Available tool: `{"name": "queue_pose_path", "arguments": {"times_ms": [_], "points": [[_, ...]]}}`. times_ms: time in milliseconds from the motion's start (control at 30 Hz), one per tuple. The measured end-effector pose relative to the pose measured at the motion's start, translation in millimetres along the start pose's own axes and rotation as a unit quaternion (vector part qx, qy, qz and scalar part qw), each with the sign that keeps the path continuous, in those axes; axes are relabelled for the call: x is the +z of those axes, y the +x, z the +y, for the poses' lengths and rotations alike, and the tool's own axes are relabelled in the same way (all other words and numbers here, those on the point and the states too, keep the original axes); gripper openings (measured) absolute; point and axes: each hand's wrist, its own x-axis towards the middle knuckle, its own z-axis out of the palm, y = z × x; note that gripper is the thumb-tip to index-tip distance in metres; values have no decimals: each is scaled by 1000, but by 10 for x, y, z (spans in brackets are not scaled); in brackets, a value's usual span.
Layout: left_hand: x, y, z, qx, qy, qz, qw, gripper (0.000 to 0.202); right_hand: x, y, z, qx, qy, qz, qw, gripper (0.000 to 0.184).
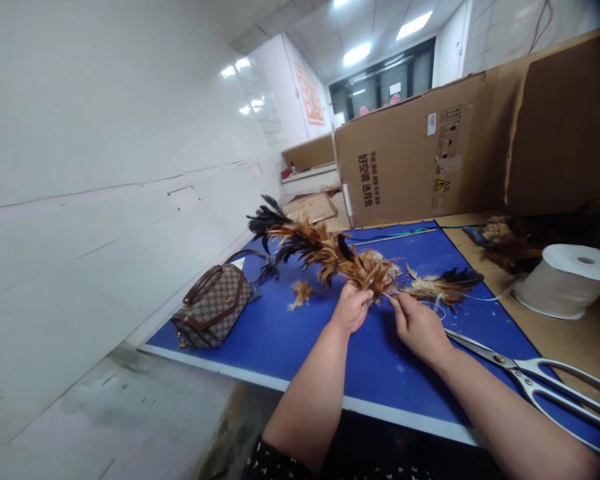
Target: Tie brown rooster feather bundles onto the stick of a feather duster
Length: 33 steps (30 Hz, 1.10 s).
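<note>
A long bundle of brown and black feathers (325, 250) stretches from the middle of the table up to the left, ending in a dark plume. My left hand (353, 308) is closed round its lower end. To the right of it, my right hand (420, 330) pinches a thin pale strand that runs out of the bundle's end; I cannot tell whether it is cord or a stem. Loose pale and black feathers (437, 285) lie just beyond my right hand. A small feather tuft (301, 293) rests on the blue table top left of my hands.
Large metal scissors (510, 363) lie at the right, beside my right forearm. A white spool (560, 283) of cord stands behind them. A patterned handbag (217, 307) sits at the left edge of the blue table top (280, 347). Cardboard (405, 153) walls off the back.
</note>
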Motion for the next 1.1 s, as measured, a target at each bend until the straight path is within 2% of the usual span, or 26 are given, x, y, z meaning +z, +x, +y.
{"name": "queue_pose_path", "arguments": {"times_ms": [100, 167, 233, 300, 367, 400, 433, 500, 567, 600, 667, 733, 833, 933, 967, 1100], "points": [[-73, 38, -75, 25, 58, 42, 997, 30, -42, 12, 28, 30, 24, 36, 999, 28], [-148, 63, -132, 47, 150, 77, 985, 32, -71, 24, 36, 57, 38, 58, 996, 28], [-212, 65, -161, 59, 271, 112, 954, 38, -79, 37, 51, 78, 53, 73, 993, 29], [-236, 34, -140, 83, 362, 149, 916, 56, -68, 46, 72, 90, 60, 84, 991, 30], [-204, -25, -74, 141, 403, 170, 888, 78, -49, 50, 91, 98, 55, 89, 990, 29], [-167, -60, -35, 177, 407, 172, 879, 81, -40, 49, 95, 100, 53, 90, 990, 29], [-121, -93, 1, 212, 402, 172, 874, 77, -30, 47, 95, 100, 52, 91, 989, 28], [-13, -144, 36, 250, 367, 161, 881, 50, -9, 40, 83, 99, 57, 91, 989, 27], [94, -161, 3, 226, 314, 135, 912, 25, 15, 33, 57, 91, 73, 87, 989, 27], [140, -157, -37, 196, 283, 122, 931, 21, 29, 29, 41, 86, 84, 84, 989, 27], [208, -129, -139, 127, 216, 98, 963, 26, 55, 22, 5, 74, 107, 72, 989, 27], [239, -96, -224, 89, 163, 87, 979, 30, 71, 13, -33, 62, 127, 60, 988, 26], [225, -81, -243, 83, 128, 88, 984, 27, 54, 1, -85, 30, 157, 18, 987, 25], [193, -110, -143, 80, 106, 69, 989, 26, -14, 8, -105, -6, 172, -15, 985, 29], [189, -123, -99, 79, 91, 62, 991, 26, -45, 19, -99, -8, 168, 1, 986, 31], [225, -161, 27, 57, 0, 21, 998, 26, -174, 86, -46, 17, 157, 140, 977, 27]]}}
